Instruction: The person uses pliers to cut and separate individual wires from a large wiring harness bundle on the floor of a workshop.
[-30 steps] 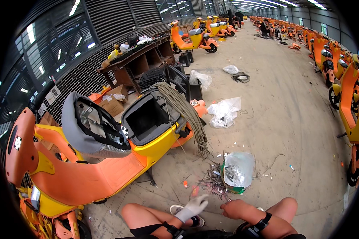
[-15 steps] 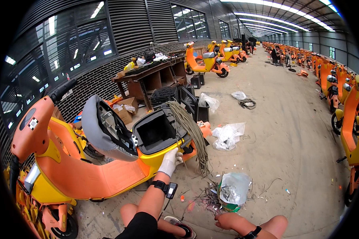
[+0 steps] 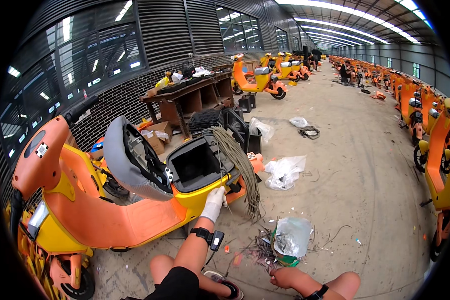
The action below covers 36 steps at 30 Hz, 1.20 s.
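A: Item one, hands?
B: Left hand [image 3: 214,202], white-gloved, arm outstretched, at the yellow side panel just below the near rim of the storage compartment [image 3: 197,186]. Fingers bent inward; whether they are clamped on a strand or only rest against the panel, I cannot tell. Right hand [image 3: 283,278], bare, low and near, fingers drawn together; contents, if any, not visible.

A: Item two, principal pieces?
B: One orange-and-yellow scooter [image 3: 110,222], handlebar end to the left, rear to the right, grey seat [image 3: 116,167] tipped up. One bundle of grey-green cable [image 3: 241,162], draped over the right side of the compartment.

A: Bundle relative to grip?
B: Just right of the left hand. Long axis runs from the far side of the rim toward the near right, its loose ends hanging low. Left hand is the closer; the right lies well apart, on the near side.

A: Sundries by the right hand?
B: One clear plastic bag [image 3: 291,237], just beyond it on the floor; dark scraps [image 3: 260,254] at the bag's left.
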### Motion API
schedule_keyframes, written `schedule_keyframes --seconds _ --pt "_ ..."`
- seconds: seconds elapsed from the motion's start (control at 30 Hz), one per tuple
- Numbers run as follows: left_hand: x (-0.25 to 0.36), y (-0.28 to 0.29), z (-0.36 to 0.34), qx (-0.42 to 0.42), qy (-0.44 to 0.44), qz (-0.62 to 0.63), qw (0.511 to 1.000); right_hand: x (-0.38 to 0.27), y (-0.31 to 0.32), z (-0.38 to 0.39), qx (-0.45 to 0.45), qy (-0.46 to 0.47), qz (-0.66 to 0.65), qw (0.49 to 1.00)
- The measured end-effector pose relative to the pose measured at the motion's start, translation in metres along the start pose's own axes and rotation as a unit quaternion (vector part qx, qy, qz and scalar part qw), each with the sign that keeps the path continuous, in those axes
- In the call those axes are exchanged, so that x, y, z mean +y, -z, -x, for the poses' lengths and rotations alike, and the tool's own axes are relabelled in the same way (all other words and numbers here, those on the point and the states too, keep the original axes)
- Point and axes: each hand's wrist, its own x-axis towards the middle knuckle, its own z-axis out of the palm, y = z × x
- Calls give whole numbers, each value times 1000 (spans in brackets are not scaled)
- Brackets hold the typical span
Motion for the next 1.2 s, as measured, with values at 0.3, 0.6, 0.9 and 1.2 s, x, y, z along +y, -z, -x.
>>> schedule_keyframes --seconds 0.3,0.6,0.9,1.2 --pt "-25 1 30 -5 7 -53 999 -11 8 0 -13 -3 20 1000" --pt "-94 -10 61 -35 39 -77 996 -9 -3 0 -12 -5 37 999" --pt "-211 -32 135 -37 121 58 990 -23 3 6 -26 -18 46 998" --pt "-217 -29 141 -69 87 97 989 -24 7 12 -6 -4 32 999"
